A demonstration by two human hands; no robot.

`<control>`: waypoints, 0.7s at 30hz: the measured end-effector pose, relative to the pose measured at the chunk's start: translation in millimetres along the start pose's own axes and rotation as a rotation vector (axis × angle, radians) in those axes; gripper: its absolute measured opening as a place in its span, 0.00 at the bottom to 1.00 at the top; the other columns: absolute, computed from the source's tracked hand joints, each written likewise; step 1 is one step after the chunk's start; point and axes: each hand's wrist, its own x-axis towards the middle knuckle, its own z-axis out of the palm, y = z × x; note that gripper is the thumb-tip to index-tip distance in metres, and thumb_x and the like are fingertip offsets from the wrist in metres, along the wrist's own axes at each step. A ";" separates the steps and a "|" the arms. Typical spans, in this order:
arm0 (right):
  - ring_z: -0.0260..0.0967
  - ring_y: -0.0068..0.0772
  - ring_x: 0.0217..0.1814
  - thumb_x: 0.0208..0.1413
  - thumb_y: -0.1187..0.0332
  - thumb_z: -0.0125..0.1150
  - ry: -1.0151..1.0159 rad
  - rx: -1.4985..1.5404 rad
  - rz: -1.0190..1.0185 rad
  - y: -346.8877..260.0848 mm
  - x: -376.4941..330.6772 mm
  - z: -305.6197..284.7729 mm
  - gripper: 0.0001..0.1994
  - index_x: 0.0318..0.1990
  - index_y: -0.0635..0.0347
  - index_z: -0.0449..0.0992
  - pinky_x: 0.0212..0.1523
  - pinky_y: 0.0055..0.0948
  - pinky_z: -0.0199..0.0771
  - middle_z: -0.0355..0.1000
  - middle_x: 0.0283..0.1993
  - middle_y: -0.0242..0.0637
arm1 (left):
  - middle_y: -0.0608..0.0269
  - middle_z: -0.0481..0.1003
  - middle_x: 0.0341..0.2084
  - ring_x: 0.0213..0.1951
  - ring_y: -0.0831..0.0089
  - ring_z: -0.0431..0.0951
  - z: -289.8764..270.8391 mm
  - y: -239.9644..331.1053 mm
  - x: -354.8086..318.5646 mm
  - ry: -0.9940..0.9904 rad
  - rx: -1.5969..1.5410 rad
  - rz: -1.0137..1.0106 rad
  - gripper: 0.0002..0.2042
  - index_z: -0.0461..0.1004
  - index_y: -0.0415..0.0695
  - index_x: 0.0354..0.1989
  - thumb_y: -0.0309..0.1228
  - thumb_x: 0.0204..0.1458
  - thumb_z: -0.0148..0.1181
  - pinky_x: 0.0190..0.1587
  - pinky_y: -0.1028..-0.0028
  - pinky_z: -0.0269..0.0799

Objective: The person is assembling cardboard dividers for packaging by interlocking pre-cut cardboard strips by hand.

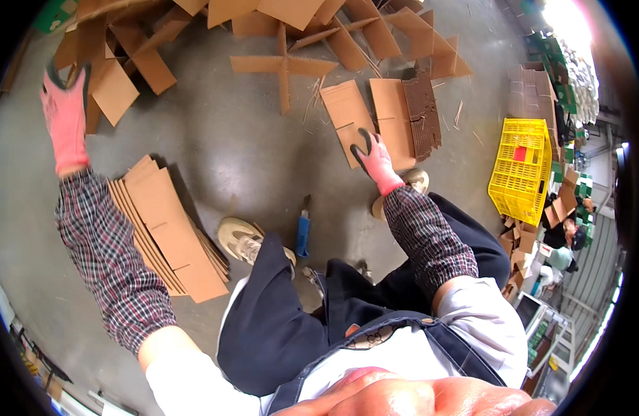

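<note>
My left hand (65, 121), in a pink glove with dark fingertips, reaches far out at the upper left. Its fingers are spread beside an interlocked cardboard divider (115, 90), and I cannot tell whether they touch it. On the right, my right hand (378, 165), gloved the same way, has thumb and fingers apart at the lower edge of a slotted cardboard sheet (347, 118). Another stack of sheets (391, 118) lies just right of that, against a dark brown ridged cardboard block (421, 118). Near my left forearm, a fanned stack of slotted cardboard sheets (170, 229) rests on the floor.
Assembled cross-shaped dividers (285, 66) spread along the far side. Between my shoes lies a blue-handled tool (303, 236) with a dark narrow end. A yellow plastic crate (520, 170) stands at right, near cardboard scraps and another person (565, 232). Thin cardboard strips litter the grey floor.
</note>
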 end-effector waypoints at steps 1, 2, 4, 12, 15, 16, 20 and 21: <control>0.57 0.48 0.58 0.47 0.55 0.61 0.002 -0.040 0.089 17.2 8.0 1.3 0.30 0.57 0.52 0.61 0.56 0.40 0.61 0.60 0.56 0.47 | 0.47 0.60 0.56 0.58 0.55 0.59 -0.8 40.6 -5.5 0.020 -0.132 0.022 0.29 0.55 0.36 0.59 0.38 0.53 0.54 0.59 0.66 0.55; 0.56 0.49 0.60 0.47 0.52 0.61 -0.002 -0.057 0.164 23.8 17.8 9.5 0.32 0.59 0.51 0.59 0.57 0.42 0.59 0.58 0.58 0.47 | 0.48 0.61 0.55 0.58 0.56 0.59 -1.3 59.2 -20.2 0.002 -0.297 0.016 0.29 0.56 0.37 0.59 0.38 0.51 0.56 0.60 0.66 0.54; 0.49 0.53 0.63 0.48 0.47 0.57 0.008 -0.117 0.274 50.2 36.2 21.6 0.35 0.62 0.51 0.55 0.58 0.48 0.55 0.53 0.61 0.50 | 0.48 0.62 0.55 0.59 0.56 0.59 14.8 81.9 -75.8 -0.028 -0.659 -0.015 0.30 0.58 0.38 0.58 0.37 0.47 0.59 0.61 0.65 0.52; 0.45 0.51 0.66 0.39 0.44 0.65 -0.237 -0.436 0.265 -25.4 -41.2 85.9 0.46 0.64 0.54 0.50 0.58 0.58 0.50 0.47 0.65 0.50 | 0.43 0.55 0.57 0.59 0.48 0.53 -9.6 -1.8 -351.9 -0.581 0.117 -0.422 0.44 0.50 0.47 0.62 0.48 0.38 0.67 0.59 0.53 0.49; 0.45 0.51 0.66 0.33 0.41 0.68 -0.202 -0.443 0.236 -8.4 -25.1 95.8 0.52 0.64 0.54 0.48 0.58 0.58 0.50 0.45 0.65 0.50 | 0.40 0.54 0.57 0.59 0.47 0.52 -18.6 -38.4 -380.7 -0.656 0.299 -0.699 0.50 0.45 0.46 0.64 0.53 0.34 0.67 0.59 0.53 0.49; 0.45 0.51 0.66 0.32 0.42 0.68 -0.213 -0.462 0.232 -14.5 -20.2 96.9 0.53 0.64 0.54 0.47 0.59 0.55 0.50 0.45 0.65 0.50 | 0.39 0.53 0.56 0.59 0.46 0.52 -16.3 -44.4 -382.3 -0.718 0.325 -0.712 0.51 0.45 0.46 0.63 0.53 0.33 0.67 0.59 0.53 0.49; 0.61 0.40 0.56 0.35 0.52 0.72 -0.177 -0.144 0.270 -7.5 -14.4 82.1 0.42 0.59 0.58 0.60 0.53 0.37 0.62 0.62 0.57 0.44 | 0.38 0.52 0.57 0.60 0.44 0.50 2.5 -43.5 -368.1 -0.849 0.272 -0.844 0.53 0.46 0.43 0.63 0.54 0.29 0.69 0.56 0.47 0.52; 0.64 0.36 0.53 0.36 0.55 0.72 -0.202 0.125 0.271 7.7 -11.7 74.1 0.38 0.56 0.59 0.63 0.51 0.32 0.64 0.66 0.53 0.42 | 0.39 0.54 0.56 0.59 0.48 0.54 2.4 -39.9 -361.4 -0.818 0.320 -0.905 0.51 0.47 0.42 0.61 0.49 0.29 0.71 0.54 0.51 0.58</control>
